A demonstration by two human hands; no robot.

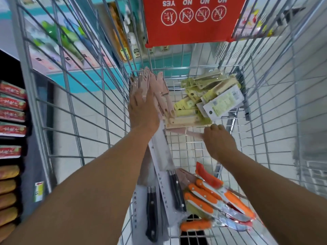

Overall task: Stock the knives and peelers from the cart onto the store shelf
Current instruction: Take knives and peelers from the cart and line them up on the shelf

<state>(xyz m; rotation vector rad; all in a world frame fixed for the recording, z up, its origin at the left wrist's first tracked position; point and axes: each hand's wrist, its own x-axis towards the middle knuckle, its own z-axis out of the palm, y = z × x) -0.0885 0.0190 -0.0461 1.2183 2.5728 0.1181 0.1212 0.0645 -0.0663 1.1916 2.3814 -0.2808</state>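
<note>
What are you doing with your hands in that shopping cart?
A person is reaching into a wire cart full of kitchen tools. The left hand holds a bunch of pink sheathed knives upright. The right hand grips one more pink knife lying on the cart floor. Yellow-green carded packs sit at the far end, with black-handled knives and orange-handled knives nearer. Nothing is on the shelf yet from this grab.

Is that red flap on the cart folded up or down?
Up. The red flap stands against the cart's far end, its printed signs facing the camera.
</note>
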